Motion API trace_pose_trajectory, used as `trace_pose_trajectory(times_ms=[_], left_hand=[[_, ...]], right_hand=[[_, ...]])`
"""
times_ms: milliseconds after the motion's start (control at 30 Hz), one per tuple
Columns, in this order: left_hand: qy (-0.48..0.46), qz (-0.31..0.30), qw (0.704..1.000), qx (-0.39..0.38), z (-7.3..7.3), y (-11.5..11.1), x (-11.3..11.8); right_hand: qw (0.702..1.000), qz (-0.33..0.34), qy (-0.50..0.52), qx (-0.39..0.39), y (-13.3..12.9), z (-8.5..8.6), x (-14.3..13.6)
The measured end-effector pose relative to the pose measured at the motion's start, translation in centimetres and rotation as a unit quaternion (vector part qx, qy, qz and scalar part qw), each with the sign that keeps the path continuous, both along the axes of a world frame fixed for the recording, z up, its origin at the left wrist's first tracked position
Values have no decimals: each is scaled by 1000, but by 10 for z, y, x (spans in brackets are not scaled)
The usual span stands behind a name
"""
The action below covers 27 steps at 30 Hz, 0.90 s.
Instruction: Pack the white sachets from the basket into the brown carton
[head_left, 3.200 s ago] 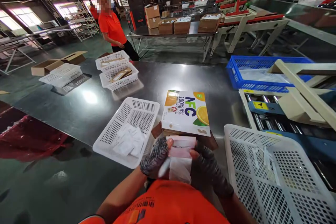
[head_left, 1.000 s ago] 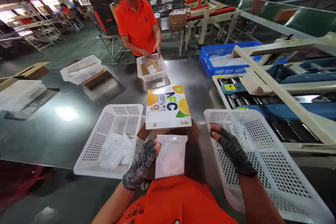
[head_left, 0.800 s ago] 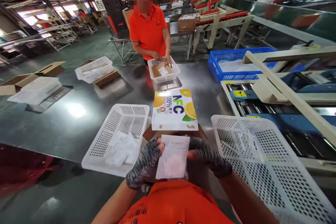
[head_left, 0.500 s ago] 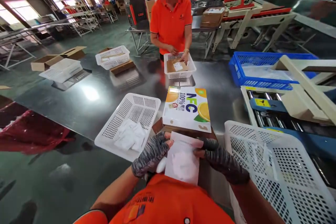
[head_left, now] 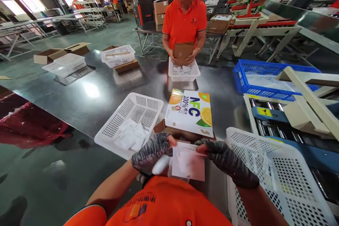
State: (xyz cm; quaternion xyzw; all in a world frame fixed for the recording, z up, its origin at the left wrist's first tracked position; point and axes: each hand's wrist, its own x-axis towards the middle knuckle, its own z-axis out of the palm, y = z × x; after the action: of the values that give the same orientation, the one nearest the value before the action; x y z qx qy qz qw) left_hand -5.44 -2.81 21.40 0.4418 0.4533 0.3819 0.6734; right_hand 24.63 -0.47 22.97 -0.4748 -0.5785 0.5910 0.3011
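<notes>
Both my gloved hands hold a white plastic pouch (head_left: 188,162) close to my chest. My left hand (head_left: 152,150) pinches its upper left corner and my right hand (head_left: 225,159) grips its upper right edge. Just beyond the pouch lies a white NFC orange juice box (head_left: 190,112) on a brown carton. A white perforated basket (head_left: 131,123) with several white pouches sits to my left. Another white basket (head_left: 275,173) stands at my right.
Across the steel table (head_left: 92,99) a person in an orange shirt (head_left: 184,21) holds a brown cardboard piece over a small white basket (head_left: 184,72). A blue crate (head_left: 265,77) and roller conveyor (head_left: 267,113) are at right. More baskets (head_left: 118,55) and cartons lie far left.
My right hand came from the right basket back onto the pouch, and both hands now grip its top edge. The person opposite arrived, set down a basket and lifted a cardboard piece.
</notes>
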Motion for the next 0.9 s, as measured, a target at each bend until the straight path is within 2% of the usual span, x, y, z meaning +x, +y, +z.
trace_pose_trajectory(times_ms=[133,267,467,633,833,900], left_hand=[[61,-17,997,39,-6,4,-6],[78,-33,996,30,-12,7,-8],[98,-36,994,12,-7,6,-6],[131,-4,991,11,-3,1,-1],[28,44,999,-15,5,-4,10],[26,52,998,-16,6,-3,12]], right_hand=[[999,35,-28,29,8,-2,4],[998,43,-30,21,13,-4,5],[999,29,-3,13,14,-1,0],[1000,12,-7,5,12,-1,-2],[1000,21,10,17,12,-1,-5],[1000,17,22,13,13,-3,-5]])
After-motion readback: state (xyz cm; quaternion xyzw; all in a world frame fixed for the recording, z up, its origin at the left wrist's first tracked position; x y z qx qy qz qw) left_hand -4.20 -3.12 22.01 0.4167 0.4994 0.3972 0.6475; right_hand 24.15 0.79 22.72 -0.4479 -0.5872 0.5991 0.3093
